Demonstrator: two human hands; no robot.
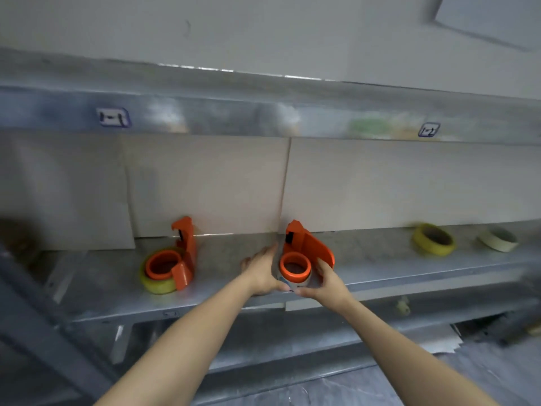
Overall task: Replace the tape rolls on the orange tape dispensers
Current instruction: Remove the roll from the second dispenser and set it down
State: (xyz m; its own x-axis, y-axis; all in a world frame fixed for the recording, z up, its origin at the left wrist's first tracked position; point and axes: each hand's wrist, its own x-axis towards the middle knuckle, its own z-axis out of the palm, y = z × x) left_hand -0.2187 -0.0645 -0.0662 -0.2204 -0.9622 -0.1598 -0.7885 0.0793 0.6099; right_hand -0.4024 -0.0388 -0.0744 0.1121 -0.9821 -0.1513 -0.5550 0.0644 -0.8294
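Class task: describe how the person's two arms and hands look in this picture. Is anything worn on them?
Both forearms are bare up to the picture's lower edge: no sleeves or gloves show. The left hand and right hand carry no ring, watch or bracelet that I can make out, though the picture is somewhat blurred. No markings or tattoos show.

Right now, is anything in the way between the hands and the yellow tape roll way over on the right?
Nothing visible blocks it. Both hands, left hand and right hand, cup the right dispenser; bare shelf runs from there to the loose yellow roll.
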